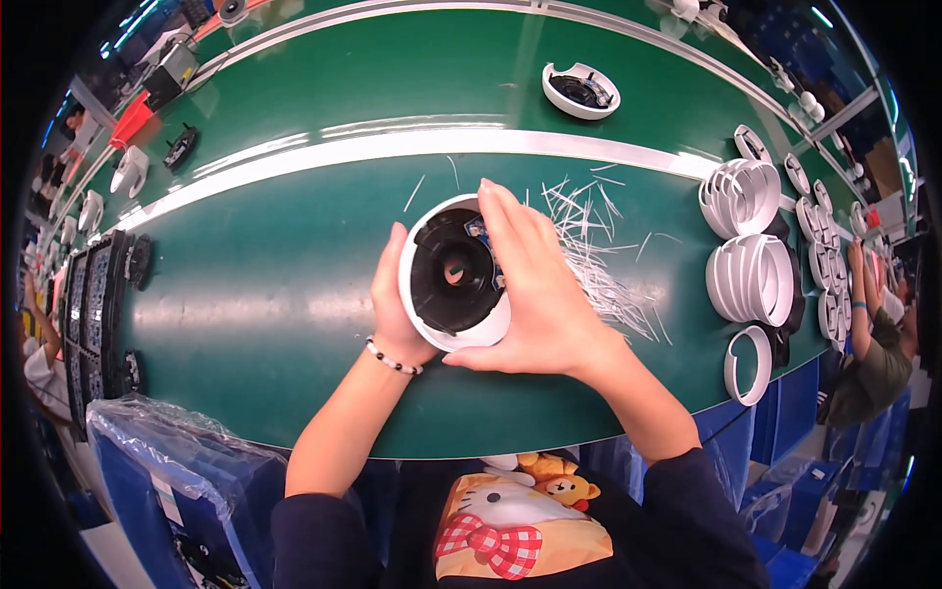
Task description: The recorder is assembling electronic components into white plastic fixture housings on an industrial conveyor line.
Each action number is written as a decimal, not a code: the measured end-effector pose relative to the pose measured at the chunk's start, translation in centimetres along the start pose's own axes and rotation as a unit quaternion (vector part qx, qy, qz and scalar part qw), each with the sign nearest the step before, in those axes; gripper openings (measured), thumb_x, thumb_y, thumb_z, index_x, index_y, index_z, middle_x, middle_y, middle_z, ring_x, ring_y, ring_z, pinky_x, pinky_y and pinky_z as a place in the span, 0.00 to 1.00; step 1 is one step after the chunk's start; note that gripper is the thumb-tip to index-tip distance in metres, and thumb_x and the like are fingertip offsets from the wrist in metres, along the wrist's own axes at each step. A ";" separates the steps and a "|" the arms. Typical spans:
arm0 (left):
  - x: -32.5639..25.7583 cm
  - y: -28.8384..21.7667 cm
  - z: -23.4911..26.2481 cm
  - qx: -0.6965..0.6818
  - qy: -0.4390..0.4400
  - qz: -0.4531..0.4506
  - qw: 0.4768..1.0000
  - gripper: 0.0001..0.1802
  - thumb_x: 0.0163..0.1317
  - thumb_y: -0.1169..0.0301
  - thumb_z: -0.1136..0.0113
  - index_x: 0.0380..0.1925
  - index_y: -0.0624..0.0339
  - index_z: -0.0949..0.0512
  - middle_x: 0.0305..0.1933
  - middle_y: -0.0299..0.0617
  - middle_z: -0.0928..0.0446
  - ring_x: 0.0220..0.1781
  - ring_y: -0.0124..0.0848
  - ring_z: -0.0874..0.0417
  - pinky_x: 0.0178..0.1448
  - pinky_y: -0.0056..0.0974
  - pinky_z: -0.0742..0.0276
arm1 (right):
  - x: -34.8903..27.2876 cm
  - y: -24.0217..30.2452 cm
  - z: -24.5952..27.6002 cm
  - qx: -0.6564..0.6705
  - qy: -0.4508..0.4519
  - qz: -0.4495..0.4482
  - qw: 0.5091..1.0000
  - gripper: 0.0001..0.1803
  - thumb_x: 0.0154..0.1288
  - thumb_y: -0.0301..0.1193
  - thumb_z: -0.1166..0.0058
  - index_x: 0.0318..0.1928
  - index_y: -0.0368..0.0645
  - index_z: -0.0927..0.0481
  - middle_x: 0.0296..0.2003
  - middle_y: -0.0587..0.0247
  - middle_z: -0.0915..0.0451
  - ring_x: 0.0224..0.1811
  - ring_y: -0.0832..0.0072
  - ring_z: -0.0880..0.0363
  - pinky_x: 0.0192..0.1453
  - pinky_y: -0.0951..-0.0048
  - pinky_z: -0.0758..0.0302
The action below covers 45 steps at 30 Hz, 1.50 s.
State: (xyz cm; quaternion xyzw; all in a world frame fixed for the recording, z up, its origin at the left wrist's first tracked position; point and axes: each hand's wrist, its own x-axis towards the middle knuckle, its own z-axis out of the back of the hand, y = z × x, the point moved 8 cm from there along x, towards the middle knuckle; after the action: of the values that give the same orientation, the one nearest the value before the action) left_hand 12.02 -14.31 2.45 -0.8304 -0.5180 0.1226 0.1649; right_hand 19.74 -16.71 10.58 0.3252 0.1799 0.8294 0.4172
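Between my two hands is a round white housing (475,338) with a black funnel-shaped insert (439,294) that has a hole at its centre. A small blue circuit board (477,230) shows at the insert's upper right edge. My left hand (390,309) wraps the housing's left side and underside, its fingers mostly hidden behind it. My right hand (538,285) lies over the right side, thumb along the lower rim and fingertips at the top. Just right of my hands is a loose heap of thin white strips (603,265) on the green table (265,334).
Stacked white ring shells (751,280) stand at the right edge, with a single ring (748,365) nearer me. Beyond the white rail lies another white housing with a black insert (581,91). Black racks of circuit boards (93,314) stand left. A plastic-lined blue bin (177,471) sits below left.
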 end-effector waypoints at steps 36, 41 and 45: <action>17.0 -10.8 5.8 0.242 -0.177 -0.089 0.950 0.23 0.65 0.60 0.68 0.50 0.69 0.40 0.53 0.55 0.34 0.55 0.44 0.32 0.58 0.50 0.35 | -18.2 -2.6 16.9 -0.372 -0.342 -0.160 0.848 0.20 0.46 0.26 0.44 0.42 0.35 0.28 0.45 0.52 0.27 0.50 0.59 0.32 0.55 0.64 0.37; 24.0 -12.9 11.3 0.262 -0.186 -0.109 0.941 0.24 0.63 0.60 0.60 0.51 0.68 0.42 0.52 0.55 0.35 0.51 0.44 0.29 0.50 0.49 0.30 | -27.1 -7.8 17.7 -0.369 -0.284 -0.321 0.825 0.22 0.46 0.23 0.43 0.46 0.36 0.28 0.47 0.53 0.27 0.50 0.60 0.31 0.55 0.66 0.37; 18.7 -18.2 8.6 0.485 -0.335 -0.214 0.779 0.41 0.54 0.54 0.46 0.61 0.59 0.55 0.54 0.47 0.36 0.54 0.39 0.32 0.46 0.45 0.29 | -29.8 -11.0 15.4 -0.339 -0.288 -0.349 0.825 0.06 0.54 0.22 0.49 0.33 0.33 0.23 0.33 0.54 0.22 0.37 0.63 0.24 0.47 0.68 0.31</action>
State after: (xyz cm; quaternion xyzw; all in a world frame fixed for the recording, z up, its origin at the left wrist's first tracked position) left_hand 2.03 11.26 1.27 -0.4149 -0.5771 0.5897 0.3834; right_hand 49.82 -33.93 3.91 0.3026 -0.1388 0.5059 0.7958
